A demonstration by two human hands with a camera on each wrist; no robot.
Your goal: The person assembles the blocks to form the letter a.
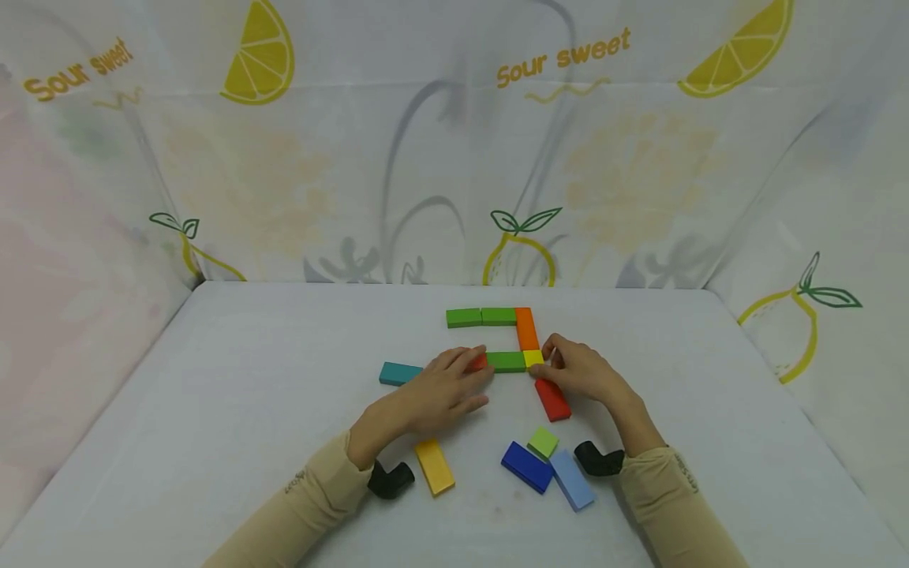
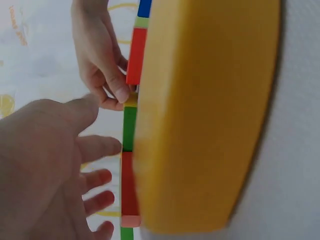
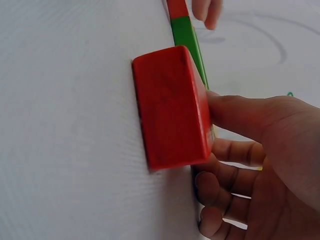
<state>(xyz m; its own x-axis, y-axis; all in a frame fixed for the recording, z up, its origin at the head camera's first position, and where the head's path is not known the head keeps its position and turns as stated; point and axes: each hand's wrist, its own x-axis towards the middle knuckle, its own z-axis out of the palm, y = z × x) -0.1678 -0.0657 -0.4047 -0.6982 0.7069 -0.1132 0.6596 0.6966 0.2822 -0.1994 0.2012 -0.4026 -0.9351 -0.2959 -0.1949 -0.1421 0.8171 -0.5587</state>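
Note:
In the head view my right hand [image 1: 584,369] pinches a small yellow block [image 1: 533,360] between thumb and forefinger. It sits at the right end of a green block [image 1: 506,362] and below an upright-running orange block [image 1: 527,328]. My left hand [image 1: 442,393] reaches over a red block [image 1: 480,362] at the green block's left end, its fingers loosely extended and fingertips right at the row. Most of that red block is hidden by the hand. Another red block [image 1: 552,400] lies slantwise just below the right hand; it looms large in the right wrist view.
Two green blocks [image 1: 464,318] run left from the orange one's far end. A teal block [image 1: 399,373] lies beside the left hand. Nearer lie an amber block [image 1: 435,468], a dark blue block [image 1: 527,467], a lime block [image 1: 543,442] and a light blue block [image 1: 572,480].

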